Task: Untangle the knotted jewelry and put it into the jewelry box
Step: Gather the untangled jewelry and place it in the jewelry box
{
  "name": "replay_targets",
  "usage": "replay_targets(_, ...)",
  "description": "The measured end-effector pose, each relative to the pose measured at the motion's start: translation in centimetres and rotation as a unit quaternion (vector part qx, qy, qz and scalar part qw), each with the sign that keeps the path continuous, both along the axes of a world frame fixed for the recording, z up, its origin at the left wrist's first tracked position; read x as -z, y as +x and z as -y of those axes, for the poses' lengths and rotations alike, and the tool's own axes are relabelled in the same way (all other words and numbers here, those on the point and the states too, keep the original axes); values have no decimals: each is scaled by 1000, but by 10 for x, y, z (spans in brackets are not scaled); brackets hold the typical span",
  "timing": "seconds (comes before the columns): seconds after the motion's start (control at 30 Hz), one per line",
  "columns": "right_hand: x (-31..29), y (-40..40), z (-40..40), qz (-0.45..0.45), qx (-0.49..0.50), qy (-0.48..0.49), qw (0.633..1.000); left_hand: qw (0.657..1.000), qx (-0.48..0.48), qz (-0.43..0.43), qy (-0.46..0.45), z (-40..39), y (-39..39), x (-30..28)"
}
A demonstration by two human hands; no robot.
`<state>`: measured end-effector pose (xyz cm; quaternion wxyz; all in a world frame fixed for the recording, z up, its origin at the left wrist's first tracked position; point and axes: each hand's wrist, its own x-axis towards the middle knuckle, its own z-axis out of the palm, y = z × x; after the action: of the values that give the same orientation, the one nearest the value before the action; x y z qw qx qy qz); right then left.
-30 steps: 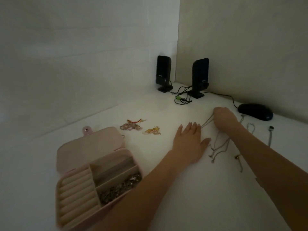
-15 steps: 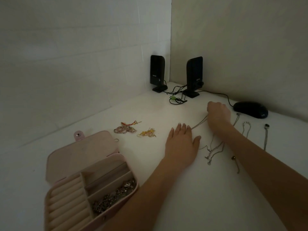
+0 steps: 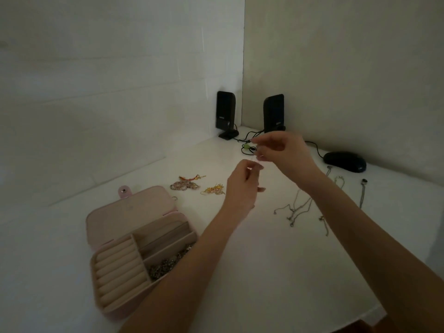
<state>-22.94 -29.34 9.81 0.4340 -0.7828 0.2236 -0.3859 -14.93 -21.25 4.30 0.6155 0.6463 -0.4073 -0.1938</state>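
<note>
While both hands point(image 3: 242, 186) point(image 3: 286, 155) pinched a barely visible chain | judged light, limp, slippery | best gripped near clasp.

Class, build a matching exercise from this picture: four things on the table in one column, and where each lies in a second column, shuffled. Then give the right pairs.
Things:
1. jewelry box
2. computer mouse
3. speakers
4. silver chains

Places:
A. far corner, by the walls
B. near left, lid open
C. under the right forearm
D. far right, by the wall

Pairs: 1-B, 2-D, 3-A, 4-C
</note>
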Motion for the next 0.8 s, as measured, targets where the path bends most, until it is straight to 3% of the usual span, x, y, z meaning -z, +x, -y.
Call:
replay_targets(0.13,0,-8,-3,-28,-12,-3,1000,994,29,91,46,-50,21,-19)
replay_targets(0.2,8,-2,-9,-79,8,-82,993,989,84,68,98,-76,35,-27)
replay_targets(0.3,20,11,-19,-102,82,-201,971,972,119,104,172,-116,48,-30)
replay_targets(0.47,38,26,-26,-156,134,-315,927,976,97,28,191,-167,56,-29)
replay_targets(0.57,44,32,-29,-182,147,-265,936,979,95,-38,174,-186,61,-27)
replay_targets(0.7,42,34,-39,-86,96,-95,987,978,99,-123,135,-201,61,-24)
replay_targets(0.8,38,33,-49,-56,68,-38,995,975,103,-150,124,-205,59,-20)
